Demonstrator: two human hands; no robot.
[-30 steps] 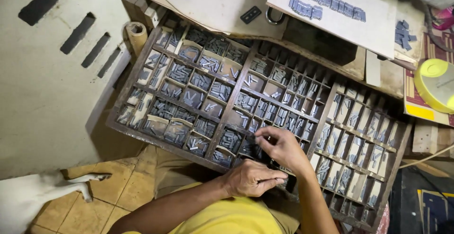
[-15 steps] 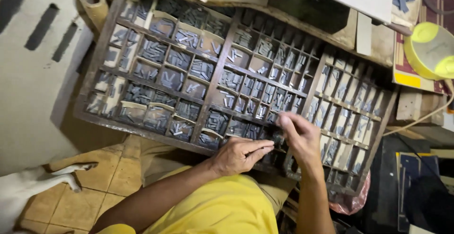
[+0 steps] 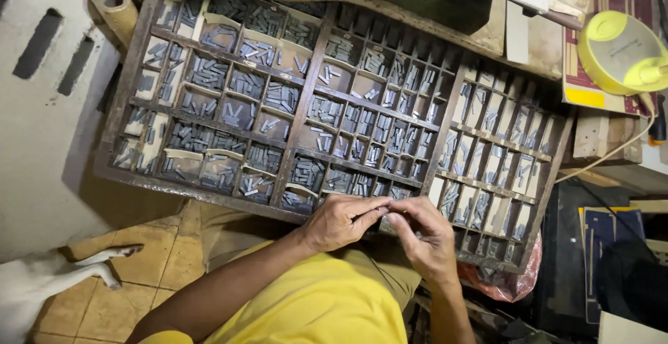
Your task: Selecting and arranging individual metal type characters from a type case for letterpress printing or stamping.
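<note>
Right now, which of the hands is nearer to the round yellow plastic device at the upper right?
Right. The right hand lies below-left of the round yellow plastic device; the left hand is farther left.

We see a type case [image 3: 132, 59] of dark, worn wood, its rim rough and matt. Its compartments hold small grey metal sorts [image 3: 209, 73] with a dull sheen. Far right, a yellow device [image 3: 616, 52] looks like smooth, glossy plastic. Near left, the floor tiles [image 3: 149, 274] are matt and scuffed. The yellow shirt [image 3: 334, 302] is soft cloth.
</note>
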